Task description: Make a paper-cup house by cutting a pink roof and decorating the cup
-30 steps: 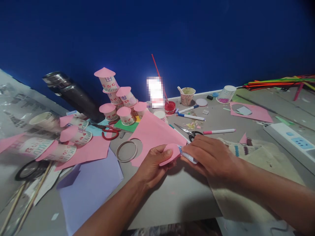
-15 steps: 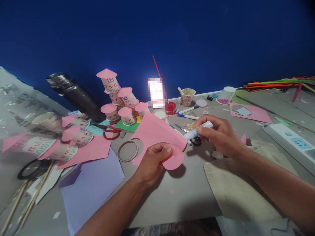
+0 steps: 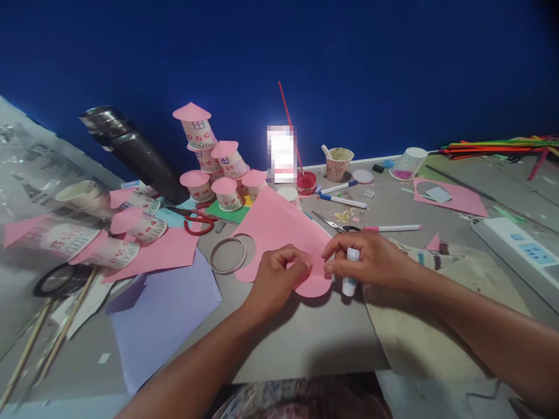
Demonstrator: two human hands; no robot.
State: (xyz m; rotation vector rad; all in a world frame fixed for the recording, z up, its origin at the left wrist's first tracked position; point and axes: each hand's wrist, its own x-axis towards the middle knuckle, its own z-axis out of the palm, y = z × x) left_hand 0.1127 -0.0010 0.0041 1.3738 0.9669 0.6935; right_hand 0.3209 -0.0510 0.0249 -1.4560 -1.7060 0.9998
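Note:
My left hand (image 3: 277, 279) pinches a round piece of pink paper (image 3: 315, 286) between thumb and fingers, above the grey table. In my right hand (image 3: 375, 256) is a white and blue glue stick (image 3: 349, 286), pointing downward below the fingers. The right thumb and index finger are close to the paper's right edge; I cannot tell whether they touch it. Behind both hands lies a larger pink sheet (image 3: 271, 230) with a round cut-out. A tape roll (image 3: 225, 270) sits at its left side. Scissors (image 3: 325, 221) with black handles lie just beyond my right hand.
Paper-cup towers with pink cone roofs (image 3: 192, 113) stand at the back left, near a dark flask (image 3: 140, 160). Red-handled scissors (image 3: 201, 227), a purple sheet (image 3: 166, 314), several markers (image 3: 343, 201), a cloth (image 3: 419, 326) and a power strip (image 3: 515, 250) lie around.
The glue stick has turned from slanting across my right fingers to pointing down. My right hand has come left and lower, close to the round paper. A pink-capped marker now shows behind it.

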